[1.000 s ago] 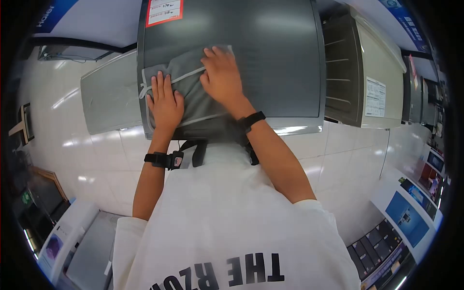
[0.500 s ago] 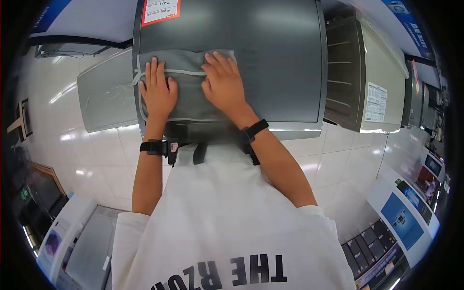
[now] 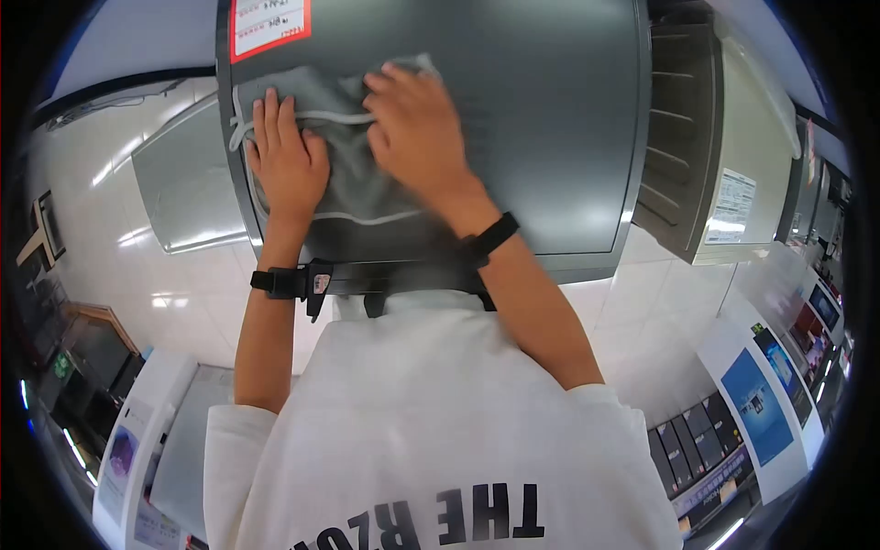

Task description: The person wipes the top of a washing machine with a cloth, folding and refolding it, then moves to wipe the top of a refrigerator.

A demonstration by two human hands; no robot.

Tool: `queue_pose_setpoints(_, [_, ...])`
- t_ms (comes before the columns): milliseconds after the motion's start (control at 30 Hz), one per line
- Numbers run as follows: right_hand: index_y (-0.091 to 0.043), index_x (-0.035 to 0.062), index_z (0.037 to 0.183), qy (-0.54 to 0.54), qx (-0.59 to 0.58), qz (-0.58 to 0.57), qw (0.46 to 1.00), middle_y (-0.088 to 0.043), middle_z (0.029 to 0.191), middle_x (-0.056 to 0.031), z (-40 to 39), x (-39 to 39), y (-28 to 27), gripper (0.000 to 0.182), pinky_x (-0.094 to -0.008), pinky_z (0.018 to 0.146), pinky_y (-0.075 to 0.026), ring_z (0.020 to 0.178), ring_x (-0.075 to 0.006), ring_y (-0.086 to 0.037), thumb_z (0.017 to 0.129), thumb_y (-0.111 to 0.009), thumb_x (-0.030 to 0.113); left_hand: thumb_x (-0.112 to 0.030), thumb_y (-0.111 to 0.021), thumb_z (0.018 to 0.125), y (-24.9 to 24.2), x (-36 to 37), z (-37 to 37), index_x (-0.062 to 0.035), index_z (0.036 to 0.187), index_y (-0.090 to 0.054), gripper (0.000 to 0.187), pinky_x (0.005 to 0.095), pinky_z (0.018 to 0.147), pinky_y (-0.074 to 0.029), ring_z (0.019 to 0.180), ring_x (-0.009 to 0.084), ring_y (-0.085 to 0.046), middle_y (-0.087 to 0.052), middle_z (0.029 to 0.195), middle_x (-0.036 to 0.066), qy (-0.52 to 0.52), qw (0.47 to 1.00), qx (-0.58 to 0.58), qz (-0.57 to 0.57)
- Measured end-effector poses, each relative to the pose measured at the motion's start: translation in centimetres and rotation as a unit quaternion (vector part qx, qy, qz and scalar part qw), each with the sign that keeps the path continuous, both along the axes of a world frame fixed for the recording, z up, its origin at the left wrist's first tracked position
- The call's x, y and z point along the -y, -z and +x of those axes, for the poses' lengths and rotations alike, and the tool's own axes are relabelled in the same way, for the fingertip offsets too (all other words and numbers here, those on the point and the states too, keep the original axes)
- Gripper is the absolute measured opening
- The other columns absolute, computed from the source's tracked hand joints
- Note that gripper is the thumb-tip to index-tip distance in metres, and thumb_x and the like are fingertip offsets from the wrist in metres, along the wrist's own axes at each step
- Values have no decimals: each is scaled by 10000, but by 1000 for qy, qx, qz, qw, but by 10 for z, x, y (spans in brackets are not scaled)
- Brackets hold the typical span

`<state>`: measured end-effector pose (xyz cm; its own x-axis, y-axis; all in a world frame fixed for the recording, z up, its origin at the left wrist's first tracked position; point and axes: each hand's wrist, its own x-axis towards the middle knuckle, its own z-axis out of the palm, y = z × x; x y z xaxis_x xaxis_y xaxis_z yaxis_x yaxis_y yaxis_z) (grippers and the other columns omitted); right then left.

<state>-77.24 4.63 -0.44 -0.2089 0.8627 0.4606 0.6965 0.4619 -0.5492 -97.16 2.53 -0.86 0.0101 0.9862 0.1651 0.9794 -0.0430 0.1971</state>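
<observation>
A folded grey cloth point(image 3: 344, 170) with pale edging lies on a large dark grey panel point(image 3: 541, 137). My left hand point(image 3: 289, 170) rests flat on the cloth's left part, its fingers stretched out. On the right part of the cloth, my right hand point(image 3: 422, 137) presses down with bent fingers that show apart at the tips and the thumb to the left. Between the hands the cloth is wrinkled. Part of its right side is hidden under my right hand.
A red-bordered label point(image 3: 270, 27) is on the panel's upper left. To the right stands a beige appliance point(image 3: 747, 183) with a ribbed dark side. A grey sheet-like piece point(image 3: 188, 179) is at left, over the tiled floor point(image 3: 174, 302). Display stands point(image 3: 756, 403) are behind.
The cloth has gone from mostly smooth to wrinkled between the hands. My right hand's fingers are more bent and it sits farther up in view. The view has shifted slightly.
</observation>
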Motion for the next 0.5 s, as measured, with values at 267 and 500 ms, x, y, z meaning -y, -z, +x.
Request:
queue_pose_setpoints(267, [-710, 60, 1034, 162, 40, 26, 986, -707, 1234, -90, 114, -26, 16, 253, -491, 1097, -411, 1267, -332, -593, 805, -601, 48, -200, -559, 893, -10, -44, 89, -110, 1400, -549, 515, 599, 1094, -310, 1483, 313, -368, -457, 1558, 102, 150, 987, 56, 17])
queue_pose_setpoints(500, [-647, 8, 1175, 178, 120, 22, 976, -633, 1326, -221, 168, -78, 8, 352, -464, 1116, -411, 1277, -408, -565, 838, -549, -22, -234, -544, 898, -2, -133, 140, -41, 1326, -581, 472, 619, 1089, -365, 1409, 345, -445, -510, 1484, 174, 202, 974, 66, 83])
